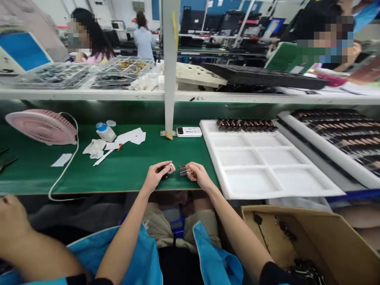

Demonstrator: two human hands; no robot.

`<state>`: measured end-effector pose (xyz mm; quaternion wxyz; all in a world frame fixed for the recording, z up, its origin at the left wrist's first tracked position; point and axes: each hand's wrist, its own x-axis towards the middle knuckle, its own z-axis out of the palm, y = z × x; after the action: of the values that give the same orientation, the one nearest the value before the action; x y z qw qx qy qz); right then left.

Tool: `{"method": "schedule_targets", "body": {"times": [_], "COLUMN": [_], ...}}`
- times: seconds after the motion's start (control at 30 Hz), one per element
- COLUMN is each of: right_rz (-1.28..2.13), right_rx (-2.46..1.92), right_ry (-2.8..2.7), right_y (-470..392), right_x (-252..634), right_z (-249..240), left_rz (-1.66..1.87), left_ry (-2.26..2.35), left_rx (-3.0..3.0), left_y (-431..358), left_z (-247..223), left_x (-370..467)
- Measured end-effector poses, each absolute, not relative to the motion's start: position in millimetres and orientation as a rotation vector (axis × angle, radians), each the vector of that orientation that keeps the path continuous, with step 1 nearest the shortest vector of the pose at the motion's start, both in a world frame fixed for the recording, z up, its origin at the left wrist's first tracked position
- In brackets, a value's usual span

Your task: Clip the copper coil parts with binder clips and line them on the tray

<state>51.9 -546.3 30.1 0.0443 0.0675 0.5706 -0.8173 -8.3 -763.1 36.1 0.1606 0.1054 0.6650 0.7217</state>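
Observation:
Near the front edge of the green table (154,152), my left hand (156,174) is closed around a small part (171,168) with a pinkish, copper-coloured face. Just to its right, my right hand (197,174) pinches a small black part (183,170) with thin metal legs or wires. A narrow gap separates the two parts. To the right of my hands lies a white foam tray (210,158) with square compartments. Small dark and copper parts (246,125) stand in a row along its far end.
A pink fan (41,126) with a white cable, a blue-capped bottle (106,132), papers (130,135) and a white device (189,132) lie on the table. More filled trays (341,138) stand right. Below is a cardboard box (320,233). Another person's arm (26,245) is at lower left.

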Motion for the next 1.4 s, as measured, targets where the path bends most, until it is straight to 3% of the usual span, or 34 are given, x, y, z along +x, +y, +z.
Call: {"method": "schedule_targets", "body": {"times": [0.5,1.1,1.2,1.4], "right_rz": [-2.255,-2.062,-1.953,-2.388], "right_rx": [0.045,-0.047,-0.004,0.509], "right_ry": [2.111,2.268,2.349,2.345], "right_y": [-544.4,-560.7,-556.2,-471.8], "right_x": [54.3,58.7,65.0,43.2], "right_z": [20.0,44.2,58.4,89.1], "left_rz": [1.927,1.753,1.857,2.264], "left_ry": [1.928,2.020,1.984,1.850], "left_rx": [0.435,0.584,0.568,0.370], "left_y": [-768.1,-766.9,-764.6,-763.1], "left_z": [33.3,37.7,38.9,33.6], "left_x": [-9.3,-6.3,-6.2,-12.5]}}
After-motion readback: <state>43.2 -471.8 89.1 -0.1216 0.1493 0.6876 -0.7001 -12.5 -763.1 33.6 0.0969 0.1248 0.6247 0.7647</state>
